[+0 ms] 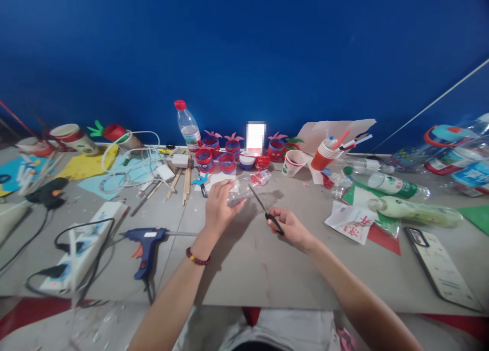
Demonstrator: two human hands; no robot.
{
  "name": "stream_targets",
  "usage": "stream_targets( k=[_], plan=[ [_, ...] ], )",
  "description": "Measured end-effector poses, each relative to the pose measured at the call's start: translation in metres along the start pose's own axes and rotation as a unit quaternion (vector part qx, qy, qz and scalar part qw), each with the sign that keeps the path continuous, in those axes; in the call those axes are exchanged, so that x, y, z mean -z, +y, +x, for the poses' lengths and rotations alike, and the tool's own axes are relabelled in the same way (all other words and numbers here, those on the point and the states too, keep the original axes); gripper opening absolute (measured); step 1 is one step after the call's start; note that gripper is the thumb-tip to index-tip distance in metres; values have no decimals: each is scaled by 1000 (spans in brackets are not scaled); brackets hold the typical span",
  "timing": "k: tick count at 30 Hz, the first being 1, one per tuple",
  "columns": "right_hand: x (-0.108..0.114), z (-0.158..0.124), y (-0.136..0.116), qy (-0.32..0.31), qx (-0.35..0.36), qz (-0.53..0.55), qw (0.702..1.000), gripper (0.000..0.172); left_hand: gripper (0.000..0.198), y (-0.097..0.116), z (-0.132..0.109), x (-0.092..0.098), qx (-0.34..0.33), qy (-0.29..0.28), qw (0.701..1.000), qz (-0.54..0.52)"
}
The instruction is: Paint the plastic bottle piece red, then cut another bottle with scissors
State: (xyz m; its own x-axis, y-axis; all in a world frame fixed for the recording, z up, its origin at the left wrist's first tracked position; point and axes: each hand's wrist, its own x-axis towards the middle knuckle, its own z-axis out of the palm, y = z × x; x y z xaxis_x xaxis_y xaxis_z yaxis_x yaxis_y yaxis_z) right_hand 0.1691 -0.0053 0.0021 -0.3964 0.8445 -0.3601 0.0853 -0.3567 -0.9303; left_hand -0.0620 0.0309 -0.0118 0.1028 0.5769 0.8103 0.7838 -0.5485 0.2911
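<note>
My left hand (pixel 221 206) is closed around a clear plastic bottle (pixel 240 187), which lies on its side above the middle of the table and has red on its far end. Black-handled scissors (pixel 260 199) are in my right hand (pixel 289 227), with the fingers at the handles. Their blades point up and left, and the tip is close to the bottle's near side; I cannot tell whether it touches. Beyond the bottle stand several small red and blue cups (pixel 227 162) with leaf-shaped paper tops.
To the left lie a blue glue gun (pixel 147 241), a white power strip (pixel 86 244) and tangled white cables (pixel 132 160). A red-capped bottle (pixel 188 127) stands at the back. Rightward are a paper cup (pixel 324 156) of pens, plastic bottles (pixel 397 185) and a phone (pixel 439 267).
</note>
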Motion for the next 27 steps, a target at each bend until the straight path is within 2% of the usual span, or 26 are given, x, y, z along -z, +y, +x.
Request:
stream_targets(
  k=[7,11,22,27],
  plan=[
    [4,0,2,5,32,-14,999,51,50,4,1,0,7,21,1000,-12],
    [6,3,8,3,32,-11,999,51,49,6,-1,-2,18,14,1000,-17],
    [2,-1,2,-4,24,9,1000,59,46,5,0,-1,-30,11,999,10],
    [2,-5,-3,-17,27,20,999,58,46,8,0,-1,-36,15,999,-16]
  ],
)
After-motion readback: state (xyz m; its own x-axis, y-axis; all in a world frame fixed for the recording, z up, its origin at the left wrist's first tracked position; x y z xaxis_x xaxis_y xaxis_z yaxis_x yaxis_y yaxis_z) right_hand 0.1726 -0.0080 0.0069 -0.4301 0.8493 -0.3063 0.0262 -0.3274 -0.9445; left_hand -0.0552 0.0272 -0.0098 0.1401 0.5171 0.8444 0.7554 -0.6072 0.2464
